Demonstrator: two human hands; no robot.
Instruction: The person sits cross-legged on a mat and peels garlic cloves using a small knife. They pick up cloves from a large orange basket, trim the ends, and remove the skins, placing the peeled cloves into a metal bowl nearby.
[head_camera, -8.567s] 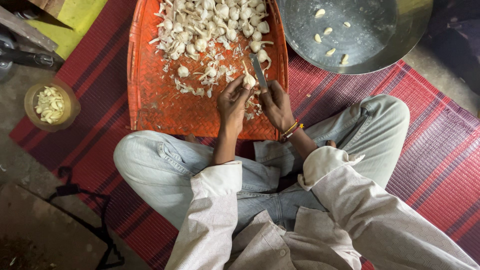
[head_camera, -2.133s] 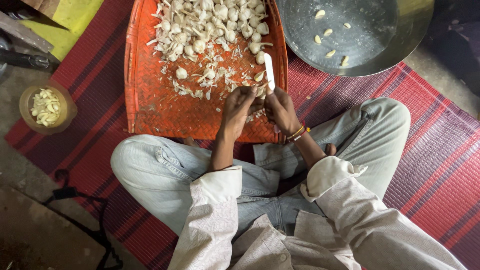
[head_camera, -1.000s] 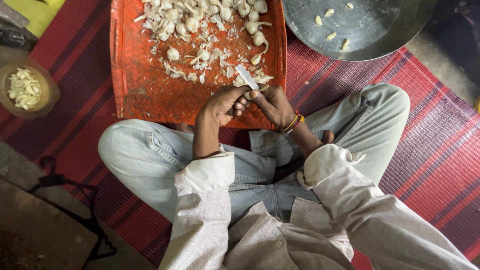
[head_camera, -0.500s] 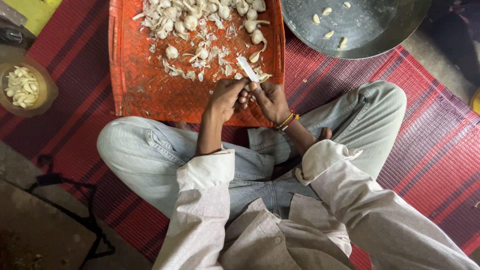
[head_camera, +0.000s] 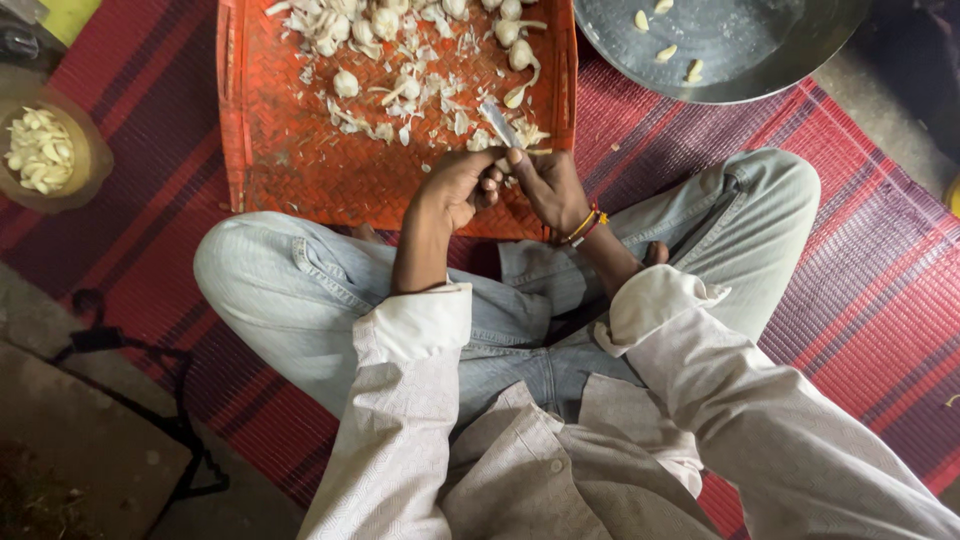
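Orange woven plastic makes up the tray (head_camera: 300, 170) just beyond the hands, and it carries unpeeled garlic (head_camera: 385, 20) at its far end with loose papery skins (head_camera: 440, 95) scattered toward the near edge. Farther out and to the right of the hands, a round metal basin (head_camera: 740, 60) holds a few peeled cloves (head_camera: 667, 52). Well off to the left, a small brown bowl (head_camera: 85, 150) is filled with more peeled cloves.

Both hands meet over the tray's near edge, touching each other. The right hand (head_camera: 550, 190) is closed on a small knife (head_camera: 500, 125), whose blade runs along a line from the fingers up and to the left, tip pointing away from the person toward the garlic pile. The left hand (head_camera: 455, 190) is curled shut against it; what it pinches is hidden by the fingers. A striped red mat (head_camera: 860, 290) lies under the crossed legs.
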